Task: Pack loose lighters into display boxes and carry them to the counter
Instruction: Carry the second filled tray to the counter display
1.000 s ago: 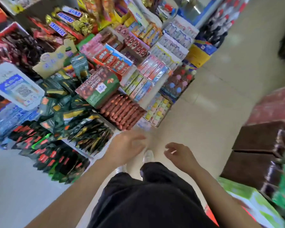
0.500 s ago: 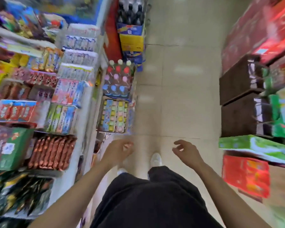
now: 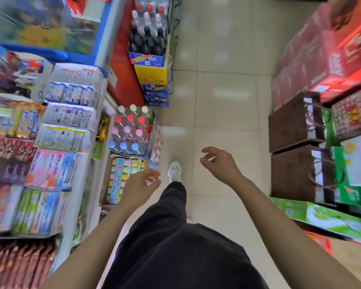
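No lighters and no display box show in this view. My left hand [image 3: 141, 184] hangs over the aisle beside the snack rack, its fingers loosely curled and holding nothing. My right hand [image 3: 220, 163] is out in front at the same height, fingers relaxed and empty. Below them are my dark trousers and one white shoe [image 3: 174, 171] stepping onto the tiled floor [image 3: 223, 105].
A snack rack [image 3: 56, 142] of boxed sweets lines the left. Bottle packs [image 3: 131, 130] and a drinks crate [image 3: 152, 65] stand at its end. On the right are stacked red cartons [image 3: 321, 59], brown gift bags [image 3: 294, 147] and green boxes [image 3: 329, 220]. The aisle runs ahead between them.
The view has swung from the snack rack to straight down the aisle. Both hands stay empty; the right one has lifted slightly and my foot has stepped forward.
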Demonstrator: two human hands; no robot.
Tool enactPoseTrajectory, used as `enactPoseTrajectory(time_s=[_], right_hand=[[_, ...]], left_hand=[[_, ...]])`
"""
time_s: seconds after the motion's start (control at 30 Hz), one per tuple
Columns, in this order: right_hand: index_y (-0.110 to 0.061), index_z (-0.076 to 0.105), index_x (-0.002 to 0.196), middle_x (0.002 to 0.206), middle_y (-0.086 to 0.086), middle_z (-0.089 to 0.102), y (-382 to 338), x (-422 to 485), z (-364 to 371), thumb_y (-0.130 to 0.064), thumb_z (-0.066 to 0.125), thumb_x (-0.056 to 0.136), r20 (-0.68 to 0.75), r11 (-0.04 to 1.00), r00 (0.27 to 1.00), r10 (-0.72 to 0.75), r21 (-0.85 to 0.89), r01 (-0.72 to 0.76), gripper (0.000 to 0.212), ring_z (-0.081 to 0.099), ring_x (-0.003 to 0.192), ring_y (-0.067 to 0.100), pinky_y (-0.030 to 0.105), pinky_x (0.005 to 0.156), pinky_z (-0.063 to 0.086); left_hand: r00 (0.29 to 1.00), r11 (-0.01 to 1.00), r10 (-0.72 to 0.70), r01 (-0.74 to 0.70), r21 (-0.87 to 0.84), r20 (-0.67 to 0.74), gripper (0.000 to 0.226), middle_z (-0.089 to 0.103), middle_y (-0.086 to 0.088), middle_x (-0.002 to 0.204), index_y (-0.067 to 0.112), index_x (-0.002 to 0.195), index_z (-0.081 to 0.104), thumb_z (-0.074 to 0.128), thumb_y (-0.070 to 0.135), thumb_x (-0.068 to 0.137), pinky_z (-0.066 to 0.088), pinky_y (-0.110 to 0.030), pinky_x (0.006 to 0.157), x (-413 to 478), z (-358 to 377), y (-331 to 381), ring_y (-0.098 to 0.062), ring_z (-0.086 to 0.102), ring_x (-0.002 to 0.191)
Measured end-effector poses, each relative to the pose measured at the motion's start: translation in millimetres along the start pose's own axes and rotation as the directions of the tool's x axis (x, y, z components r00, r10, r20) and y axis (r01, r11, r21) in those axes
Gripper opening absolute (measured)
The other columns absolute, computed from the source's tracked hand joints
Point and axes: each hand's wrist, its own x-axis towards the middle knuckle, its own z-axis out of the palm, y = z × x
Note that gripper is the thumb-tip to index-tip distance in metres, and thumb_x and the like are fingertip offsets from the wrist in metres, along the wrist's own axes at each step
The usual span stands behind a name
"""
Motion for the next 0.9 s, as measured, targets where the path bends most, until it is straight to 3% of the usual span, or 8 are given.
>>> enactPoseTrajectory(time_s=[0.2,0.43,0.53,0.67,0.9], right_hand=[[-0.029,0.066,0.123,0.103,-0.008,0.068,-54.6,107.1,-33.7,-0.038,0.065,0.092,0.035,0.998,0.999,-0.014,-0.058,0.016,0.032,0.066,0.090,0.011,0.033,0.083,0.055],[-0.024,0.066,0.124,0.103,-0.004,0.070,-64.8,202.6,-84.6,-0.035,0.065,0.093,0.014,0.979,0.994,0.105,-0.177,-0.101,0.033,0.065,0.096,0.017,0.036,0.089,0.053],[-0.024,0.066,0.124,0.102,-0.004,0.069,-62.2,240.8,-105.9,-0.035,0.065,0.092,0.006,0.965,0.985,0.175,-0.199,-0.171,0.034,0.064,0.097,0.017,0.033,0.089,0.051],[-0.022,0.067,0.124,0.100,-0.004,0.068,-64.7,309.0,-132.3,-0.034,0.065,0.092,0.017,0.953,0.976,0.217,-0.219,-0.208,0.034,0.064,0.100,0.020,0.033,0.093,0.049],[-0.023,0.066,0.125,0.104,-0.004,0.069,-117.7,450.2,-165.6,-0.032,0.063,0.093,0.138,0.965,0.976,0.169,-0.227,-0.134,0.034,0.063,0.098,0.017,0.028,0.084,0.042]], left_hand=[[1.000,0.998,-0.005,0.004,-0.070,-0.017,0.018,0.074,0.015,0.091,0.025,0.105,0.076,0.071,0.024,0.088,0.055,-0.032,0.087,112.1,-34.3,25.9,-0.002,0.068,0.088],[0.996,0.993,0.090,-0.089,-0.081,0.013,0.022,0.073,0.017,0.092,0.027,0.103,0.074,0.068,0.035,0.084,0.056,-0.033,0.086,246.4,-91.4,97.6,-0.007,0.069,0.086],[0.997,0.992,0.067,-0.069,-0.101,-0.028,0.037,0.073,0.020,0.088,0.034,0.098,0.074,0.057,0.051,0.069,0.057,-0.037,0.087,300.1,-112.3,119.9,-0.005,0.069,0.084],[0.997,0.995,0.043,-0.048,-0.089,-0.060,0.037,0.073,0.022,0.089,0.038,0.099,0.074,0.058,0.050,0.068,0.057,-0.035,0.086,371.4,-137.9,144.9,-0.001,0.069,0.083],[0.996,0.991,-0.084,0.083,-0.104,-0.005,0.036,0.074,0.016,0.089,0.035,0.095,0.072,0.058,0.052,0.066,0.058,-0.036,0.085,455.6,-171.9,165.0,-0.004,0.070,0.083]])
